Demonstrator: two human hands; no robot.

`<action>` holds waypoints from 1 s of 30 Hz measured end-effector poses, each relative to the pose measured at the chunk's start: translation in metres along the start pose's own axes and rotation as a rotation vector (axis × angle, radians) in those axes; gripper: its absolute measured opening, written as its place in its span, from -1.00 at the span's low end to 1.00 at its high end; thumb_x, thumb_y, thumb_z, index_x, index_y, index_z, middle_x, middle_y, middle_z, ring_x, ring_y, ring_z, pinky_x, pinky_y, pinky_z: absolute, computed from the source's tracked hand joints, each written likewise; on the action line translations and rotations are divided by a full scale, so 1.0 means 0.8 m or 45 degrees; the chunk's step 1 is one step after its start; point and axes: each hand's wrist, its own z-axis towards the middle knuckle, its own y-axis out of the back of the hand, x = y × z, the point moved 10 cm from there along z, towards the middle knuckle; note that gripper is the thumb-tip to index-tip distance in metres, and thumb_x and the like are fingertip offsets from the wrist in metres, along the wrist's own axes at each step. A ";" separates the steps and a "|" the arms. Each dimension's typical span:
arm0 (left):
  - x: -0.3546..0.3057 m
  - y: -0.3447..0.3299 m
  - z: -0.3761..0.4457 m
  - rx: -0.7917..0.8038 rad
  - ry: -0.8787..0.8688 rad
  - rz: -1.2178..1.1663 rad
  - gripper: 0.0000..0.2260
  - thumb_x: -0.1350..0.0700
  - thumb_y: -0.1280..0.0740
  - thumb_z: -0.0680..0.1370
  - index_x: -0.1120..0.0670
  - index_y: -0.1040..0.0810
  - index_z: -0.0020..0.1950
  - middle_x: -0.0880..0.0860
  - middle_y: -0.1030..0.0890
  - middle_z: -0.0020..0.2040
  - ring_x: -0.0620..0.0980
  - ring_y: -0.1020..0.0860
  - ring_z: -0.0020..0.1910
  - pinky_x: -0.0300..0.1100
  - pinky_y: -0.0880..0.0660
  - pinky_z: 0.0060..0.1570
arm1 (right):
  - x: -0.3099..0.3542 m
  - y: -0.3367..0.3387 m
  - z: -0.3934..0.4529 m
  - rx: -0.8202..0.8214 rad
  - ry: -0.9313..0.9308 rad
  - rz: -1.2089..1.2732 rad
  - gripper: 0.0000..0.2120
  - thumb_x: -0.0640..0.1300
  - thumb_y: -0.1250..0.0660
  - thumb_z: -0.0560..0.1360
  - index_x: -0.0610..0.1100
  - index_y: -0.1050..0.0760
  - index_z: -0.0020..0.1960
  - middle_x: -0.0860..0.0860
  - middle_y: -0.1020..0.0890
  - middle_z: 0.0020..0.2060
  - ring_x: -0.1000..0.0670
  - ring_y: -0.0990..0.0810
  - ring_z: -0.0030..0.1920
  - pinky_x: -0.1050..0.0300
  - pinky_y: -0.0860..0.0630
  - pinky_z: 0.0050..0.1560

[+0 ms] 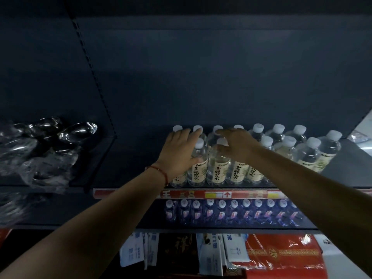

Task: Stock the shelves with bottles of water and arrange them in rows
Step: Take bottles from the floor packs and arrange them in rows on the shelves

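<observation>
Several clear water bottles (219,168) with white caps and cream labels stand in rows on the dark shelf (132,174), from the middle to the right. My left hand (179,152) lies with straight fingers over the leftmost bottles, its thumb against the front bottle (198,166). My right hand (237,146) reaches in from the right, palm down, and rests on the caps and shoulders of the middle bottles, fingers pointing left. More bottles (310,156) stand untouched to the right. The bottles under both hands are partly hidden.
Crumpled clear plastic wrap (40,150) lies on the shelf bay to the left, beyond a slotted upright (90,63). A red price strip (201,194) edges the shelf. Below it stands a row of purple-labelled bottles (231,214), and lower down a red box (281,254) and white cartons (209,254).
</observation>
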 end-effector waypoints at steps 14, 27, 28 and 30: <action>-0.015 -0.020 0.014 0.124 -0.074 -0.168 -0.43 -0.13 -0.42 0.52 -0.05 -0.30 0.45 0.01 -0.53 0.34 0.11 -0.48 0.24 -0.06 -0.33 0.15 | -0.023 -0.023 0.006 0.151 -0.030 0.162 -0.76 -0.09 -0.28 0.61 0.06 -0.49 0.27 0.11 -0.51 0.00 -0.02 -0.57 0.05 0.07 -0.49 0.06; -0.017 -0.025 0.010 0.168 -0.042 -0.061 -0.31 -0.19 -0.31 0.57 -0.01 -0.11 0.61 0.05 -0.37 0.51 0.14 -0.36 0.43 0.01 -0.21 0.42 | -0.020 -0.027 0.005 0.087 0.046 0.233 -0.63 -0.10 -0.30 0.60 0.03 -0.42 0.40 0.11 -0.50 0.01 -0.03 -0.58 0.08 -0.01 -0.53 0.10; -0.016 -0.028 0.010 0.152 -0.041 -0.043 -0.31 -0.21 -0.29 0.57 -0.01 -0.10 0.60 0.06 -0.35 0.52 0.15 -0.37 0.43 0.06 -0.22 0.44 | -0.020 -0.026 0.005 0.087 0.064 0.240 -0.62 -0.09 -0.30 0.60 0.05 -0.42 0.40 0.13 -0.49 0.02 -0.02 -0.58 0.09 0.02 -0.52 0.09; -0.015 -0.032 0.011 0.108 -0.052 0.015 -0.31 -0.22 -0.28 0.56 0.01 -0.12 0.59 0.08 -0.34 0.50 0.17 -0.37 0.42 0.13 -0.26 0.43 | -0.021 -0.021 0.006 0.061 0.078 0.284 -0.65 -0.05 -0.27 0.60 0.11 -0.43 0.38 0.15 -0.47 0.08 0.04 -0.56 0.08 0.07 -0.51 0.08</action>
